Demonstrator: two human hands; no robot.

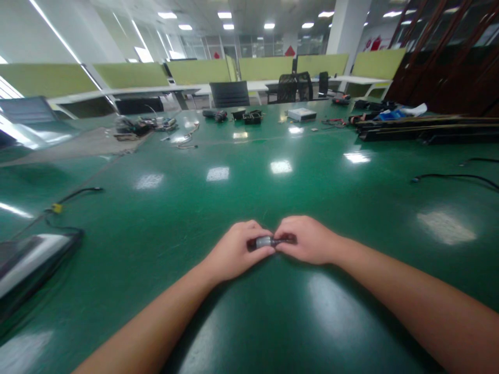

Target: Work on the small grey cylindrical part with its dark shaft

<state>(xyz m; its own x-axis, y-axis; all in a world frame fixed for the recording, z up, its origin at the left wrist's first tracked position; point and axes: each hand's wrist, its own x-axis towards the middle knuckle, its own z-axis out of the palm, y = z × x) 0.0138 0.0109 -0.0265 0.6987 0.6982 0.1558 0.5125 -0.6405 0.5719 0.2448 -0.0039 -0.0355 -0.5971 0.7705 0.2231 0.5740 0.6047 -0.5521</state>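
Both hands meet over the green tabletop (pixel 249 192), close to its near side. A small cylinder with a grey middle and dark ends (pixel 264 242) lies sideways between them; its exact kind is too blurred to make out. My left hand (pixel 237 249) is closed around the thicker left part, with fingers on the far side and the thumb on the near side. At the narrow, dark right end, my right hand (pixel 306 240) pinches with thumb and fingertips. Parts of the cylinder are hidden by my fingers.
At left lies a flat dark device with a pale top (pixel 35 265), near a black cable (pixel 80 193). More cables (pixel 452 176) lie at right. Across the far side are electronic parts (pixel 144 126), a metal box (pixel 301 114) and stacked long black strips (pixel 424 129).
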